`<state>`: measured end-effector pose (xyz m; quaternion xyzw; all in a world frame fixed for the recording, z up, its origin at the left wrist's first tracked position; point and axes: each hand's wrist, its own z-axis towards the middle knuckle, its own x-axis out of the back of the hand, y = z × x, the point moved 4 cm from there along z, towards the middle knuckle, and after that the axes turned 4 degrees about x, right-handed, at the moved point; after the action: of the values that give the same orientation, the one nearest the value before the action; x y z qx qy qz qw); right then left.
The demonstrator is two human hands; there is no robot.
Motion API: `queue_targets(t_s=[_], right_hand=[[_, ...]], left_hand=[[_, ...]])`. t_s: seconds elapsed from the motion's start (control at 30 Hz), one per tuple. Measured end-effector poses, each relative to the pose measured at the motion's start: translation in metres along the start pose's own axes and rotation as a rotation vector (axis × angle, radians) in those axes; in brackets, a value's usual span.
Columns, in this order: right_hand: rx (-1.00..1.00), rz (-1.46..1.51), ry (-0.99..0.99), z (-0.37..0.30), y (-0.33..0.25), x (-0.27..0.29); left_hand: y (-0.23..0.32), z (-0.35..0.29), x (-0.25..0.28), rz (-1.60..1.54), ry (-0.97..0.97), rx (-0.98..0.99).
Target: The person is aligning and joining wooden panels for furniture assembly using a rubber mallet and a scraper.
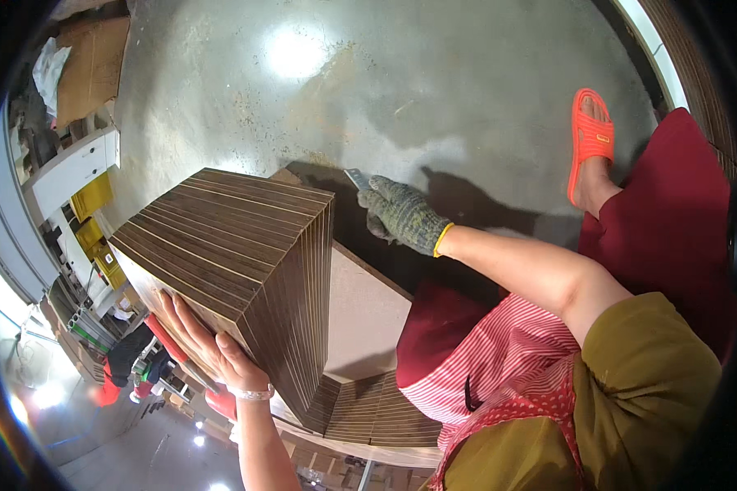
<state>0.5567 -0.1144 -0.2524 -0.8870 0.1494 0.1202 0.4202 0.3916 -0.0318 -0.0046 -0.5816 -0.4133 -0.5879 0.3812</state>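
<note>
A tall stack of dark brown boards with pale lines between them [221, 221] stands in front of me at the left. My left hand [209, 340], bare, lies flat with its fingers stretched out against the stack's near left side and holds nothing. My right hand [401, 214], in a grey-green knitted glove with a yellow cuff, is closed on a scraper just right of the stack, apart from it. Only the scraper's flat metal blade [356, 178] shows, pointing up and left; its handle is hidden in the glove.
A pale panel [364, 315] and lower brown boards [377, 413] adjoin the stack near my apron. A red-handled tool [168, 337] is beside my left hand. Yellow bins [92, 196] and cardboard [94, 65] are at the left. Another person [127, 364] is farther off.
</note>
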Motion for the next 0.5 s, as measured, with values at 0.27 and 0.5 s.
queue_targets(t_s=[0.27,0.5], right_hand=[[0.304,-0.435,-0.195,0.020,-0.029,-0.016],[0.267,-0.278,-0.233,0.019,-0.014,-0.023]], left_hand=[[0.001,-0.001,0.000,-0.011,0.000,0.005],[-0.004,-0.002,0.000,-0.024,0.017,0.016]])
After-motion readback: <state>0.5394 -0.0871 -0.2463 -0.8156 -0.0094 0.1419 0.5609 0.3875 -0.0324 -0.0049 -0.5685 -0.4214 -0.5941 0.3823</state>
